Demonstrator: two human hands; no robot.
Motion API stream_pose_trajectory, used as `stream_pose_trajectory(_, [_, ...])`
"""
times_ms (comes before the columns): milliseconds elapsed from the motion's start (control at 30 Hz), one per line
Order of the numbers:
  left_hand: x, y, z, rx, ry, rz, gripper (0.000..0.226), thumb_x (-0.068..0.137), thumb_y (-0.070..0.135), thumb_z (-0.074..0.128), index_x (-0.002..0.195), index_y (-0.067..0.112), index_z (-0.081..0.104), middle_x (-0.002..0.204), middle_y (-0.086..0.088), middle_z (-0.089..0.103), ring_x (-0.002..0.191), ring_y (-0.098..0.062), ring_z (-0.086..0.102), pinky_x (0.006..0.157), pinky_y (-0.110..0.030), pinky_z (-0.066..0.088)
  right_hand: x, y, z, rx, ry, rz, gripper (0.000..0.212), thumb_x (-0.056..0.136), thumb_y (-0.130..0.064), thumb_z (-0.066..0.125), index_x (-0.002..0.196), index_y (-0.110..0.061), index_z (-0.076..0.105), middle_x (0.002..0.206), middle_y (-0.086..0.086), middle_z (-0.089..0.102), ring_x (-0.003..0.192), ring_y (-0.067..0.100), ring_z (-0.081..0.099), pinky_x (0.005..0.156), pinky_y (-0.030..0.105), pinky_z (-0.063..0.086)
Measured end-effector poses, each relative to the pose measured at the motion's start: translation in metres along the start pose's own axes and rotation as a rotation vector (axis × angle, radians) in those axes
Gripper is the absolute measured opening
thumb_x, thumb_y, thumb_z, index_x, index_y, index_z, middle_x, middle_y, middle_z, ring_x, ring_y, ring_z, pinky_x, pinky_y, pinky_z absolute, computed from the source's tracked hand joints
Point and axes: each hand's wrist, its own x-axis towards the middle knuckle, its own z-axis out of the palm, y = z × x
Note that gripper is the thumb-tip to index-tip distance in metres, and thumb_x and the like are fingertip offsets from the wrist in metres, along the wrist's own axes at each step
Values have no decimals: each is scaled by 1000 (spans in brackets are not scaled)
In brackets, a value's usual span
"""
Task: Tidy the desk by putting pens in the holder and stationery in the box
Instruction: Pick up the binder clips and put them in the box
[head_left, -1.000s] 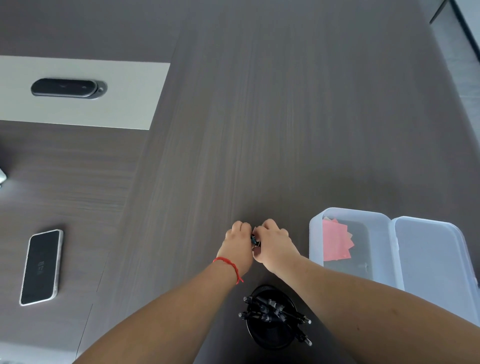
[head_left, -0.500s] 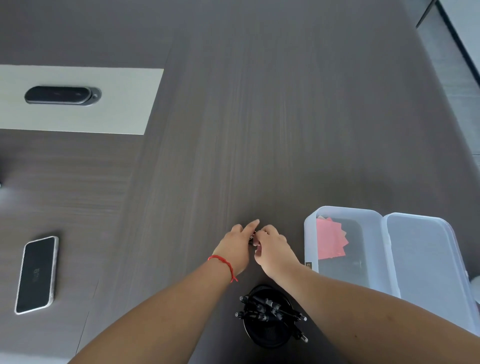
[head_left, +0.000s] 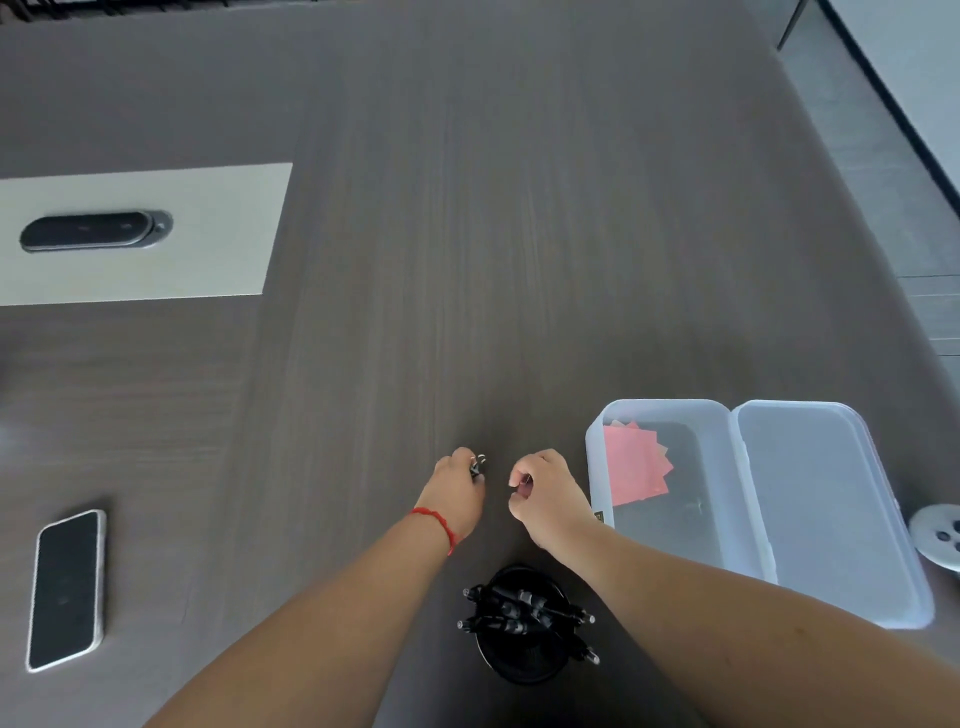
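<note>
Two hands: left hand (head_left: 457, 488), right hand (head_left: 545, 491). One black holder (head_left: 524, 660); its pens (head_left: 524, 610) overlap, so the count cannot be told. One clear box (head_left: 748, 499), several pink notes (head_left: 636, 470) inside. One phone (head_left: 65, 590). One small binder clip (head_left: 477, 465).

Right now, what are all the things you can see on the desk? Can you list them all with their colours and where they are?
desk: one, dark wood grain, under everything
clear box: one, lid open to the right, right side
pink paper sheets: a few, inside the box
pen holder: one, black, near edge between the arms
pens: several, black, in the holder
phone: one, black screen, far left
pale panel: one, upper left, with a dark oval device
grey round thing: one, right edge
small black clip: one, in left fingers
left hand: red wrist string
right hand: curled, seemingly empty
</note>
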Motion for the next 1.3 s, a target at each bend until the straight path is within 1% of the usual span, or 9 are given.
stream_pose_trajectory(133, [-9,8,-19,-151,11,10,14,95,15,46,83,11,38,68,0,39,52,-14,30,55,-28,32,-26,-23,-33,207,29,-77,32,80,-1,60,71,-30,51,95,-4,47,74,21,62,63,31,56])
stream_pose_trajectory(333, [-38,102,-40,-325,-181,196,8,95,23,48,98,16,45,65,1,45,53,-16,42,55,-29,38,-66,-1,-131,365,265,-29,16,79,-6,69,78,-19,61,83,-2,59,72,26,66,68,38,58])
stream_pose_trajectory(467, [-59,166,-5,-114,-299,335,15,95,22,48,108,17,48,82,0,50,63,-14,46,54,-23,41,-73,49,-149,310,118,193,4,82,-2,59,82,-6,58,76,12,62,58,23,57,55,27,52])
stream_pose_trajectory(600, [-56,189,46,63,-285,272,28,89,13,51,117,11,53,116,-5,59,103,-23,57,88,-32,49,-64,85,-115,4,-159,262,31,81,2,52,59,-14,37,61,2,39,62,24,42,57,21,50])
stream_pose_trajectory(700, [-54,193,67,237,-270,191,41,91,8,45,132,4,46,130,-17,55,121,-33,52,100,-34,42,-60,97,-98,-126,-104,252,7,88,-14,56,87,-20,53,93,7,52,80,27,55,71,28,52])
stream_pose_trajectory(867, [-40,187,87,398,-304,81,37,90,2,46,126,-1,53,130,-20,57,122,-34,53,101,-32,41,-58,109,-89,-287,-154,226,40,94,-19,45,134,-16,50,141,15,37,122,35,51,103,41,41])
stream_pose_trajectory(1000, [-27,188,99,361,-309,-43,32,86,5,53,117,1,60,123,-14,63,114,-32,60,90,-31,51,-58,114,-87,-345,-189,197,42,95,-15,42,136,-12,46,147,18,28,132,36,41,104,44,41])
stream_pose_trajectory(1100, [-26,190,104,172,-370,-154,16,85,1,53,96,5,64,103,-14,66,85,-29,62,62,-30,60,-60,115,-90,-364,-168,146,42,95,-8,41,137,-7,43,140,13,41,137,32,31,102,43,44])
stream_pose_trajectory(1300, [-35,193,101,-205,-322,-312,23,85,-3,46,100,14,50,94,-17,57,75,-29,57,66,-42,57,-68,115,-101,-428,-163,87,39,97,-7,42,136,-7,44,139,13,42,124,32,43,98,42,48])
